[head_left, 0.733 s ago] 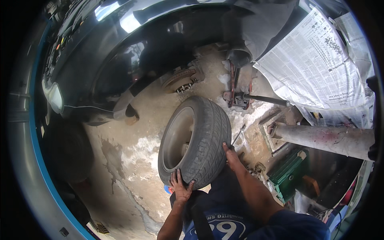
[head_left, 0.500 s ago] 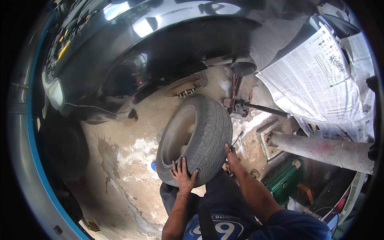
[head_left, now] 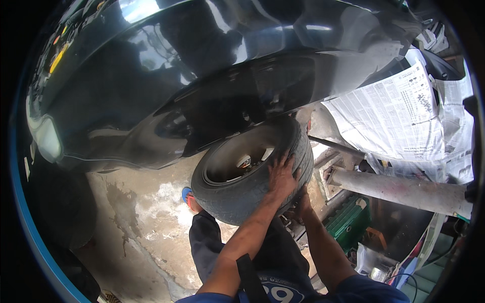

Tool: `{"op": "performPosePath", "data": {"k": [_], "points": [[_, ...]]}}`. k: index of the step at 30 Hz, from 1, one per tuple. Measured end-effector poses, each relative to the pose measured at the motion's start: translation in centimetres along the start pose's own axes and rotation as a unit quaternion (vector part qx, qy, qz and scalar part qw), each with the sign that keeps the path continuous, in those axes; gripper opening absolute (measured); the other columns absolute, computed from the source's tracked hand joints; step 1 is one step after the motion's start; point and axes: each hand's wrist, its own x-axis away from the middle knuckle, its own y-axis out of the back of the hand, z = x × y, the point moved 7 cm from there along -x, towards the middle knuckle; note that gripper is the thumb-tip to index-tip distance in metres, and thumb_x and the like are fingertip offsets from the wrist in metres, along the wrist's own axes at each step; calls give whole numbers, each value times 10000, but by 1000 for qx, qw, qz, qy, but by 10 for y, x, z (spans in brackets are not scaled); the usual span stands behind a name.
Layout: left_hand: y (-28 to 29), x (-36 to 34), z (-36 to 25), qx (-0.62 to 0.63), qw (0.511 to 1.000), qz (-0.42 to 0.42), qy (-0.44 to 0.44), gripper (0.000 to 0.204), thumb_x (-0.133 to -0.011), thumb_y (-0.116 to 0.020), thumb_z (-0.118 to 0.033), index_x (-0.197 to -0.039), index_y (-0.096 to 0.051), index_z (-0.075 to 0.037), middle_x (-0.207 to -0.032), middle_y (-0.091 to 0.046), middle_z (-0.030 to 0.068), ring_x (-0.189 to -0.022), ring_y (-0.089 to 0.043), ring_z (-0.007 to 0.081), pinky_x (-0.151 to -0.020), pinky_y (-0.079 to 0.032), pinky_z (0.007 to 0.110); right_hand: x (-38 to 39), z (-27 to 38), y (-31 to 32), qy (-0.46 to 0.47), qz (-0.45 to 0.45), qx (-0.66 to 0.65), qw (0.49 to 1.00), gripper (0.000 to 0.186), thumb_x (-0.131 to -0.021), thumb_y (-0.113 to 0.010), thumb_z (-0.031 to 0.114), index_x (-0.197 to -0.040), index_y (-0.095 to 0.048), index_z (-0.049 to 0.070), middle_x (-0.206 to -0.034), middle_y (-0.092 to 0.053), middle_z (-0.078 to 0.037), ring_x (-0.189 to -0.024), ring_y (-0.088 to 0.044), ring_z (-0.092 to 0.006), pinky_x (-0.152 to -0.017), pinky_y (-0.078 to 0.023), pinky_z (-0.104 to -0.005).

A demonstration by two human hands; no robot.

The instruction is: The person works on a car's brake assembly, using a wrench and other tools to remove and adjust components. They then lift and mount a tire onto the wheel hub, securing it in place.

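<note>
A car wheel with a dark tyre stands tilted in front of me, its hollow inner side facing up and left. My left hand lies on the tyre's right side, fingers spread across the rubber. Lower down, my right hand touches the tyre's right edge near the tread; its fingers are mostly hidden. Beyond the wheel hangs the car's glossy black fender, and the tyre's top reaches under its lower edge. The hub is hidden.
Newspaper sheets cover the area at right. Below them lie a jack handle, a thick grey post and a green toolbox. A blue-and-red sandal is on my foot beside the wheel. A dark wheel stands at far left.
The wheel has moved toward the fender and tipped over more. My left hand has shifted from its near left edge to its right side. The brake disc and jack body are now covered.
</note>
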Motion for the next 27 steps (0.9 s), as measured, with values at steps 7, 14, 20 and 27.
{"op": "performPosePath", "data": {"k": [7, 14, 20, 27], "points": [[104, 99, 99, -41, 997, -70, 22, 615, -846, -764, -270, -1406, -570, -108, -1536, -408, 215, -1465, -330, 433, -1195, -185, 639, -16, 55, -21, 39, -44, 38, 998, 1097, -920, -371, 842, -1609, -180, 10, -1572, -351, -284, -1371, -464, -457, -991, -519, -581], [122, 41, 173, -114, 979, -170, -23, 627, -964, -597, -433, -1502, -509, -122, -1601, -338, 238, -1501, -257, 462, -1212, -159, 624, -44, 111, -68, 239, -62, 295, 923, 766, -1004, -524, 626, -1247, -484, -99, -1087, -680, -269, -1023, -705, -361, -839, -576, -426], [146, -19, 182, -119, 957, -256, -60, 505, -1044, -506, -377, -1441, -574, -72, -1492, -513, 213, -1438, -430, 378, -1196, -306, 494, -98, 151, -80, 499, -20, 302, 812, 434, -985, -694, 326, -1177, -508, -16, -1079, -680, -232, -1060, -705, -352, -922, -556, -425], [162, -31, 183, -154, 881, -427, -133, 367, -1055, -568, -264, -1326, -666, -37, -1324, -676, 131, -1247, -609, 241, -1094, -435, 357, -154, 164, -99, 683, -10, 255, 684, 453, -865, -806, 97, -1208, -524, 5, -1157, -644, -163, -1127, -676, -310, -1004, -554, -409]]}}
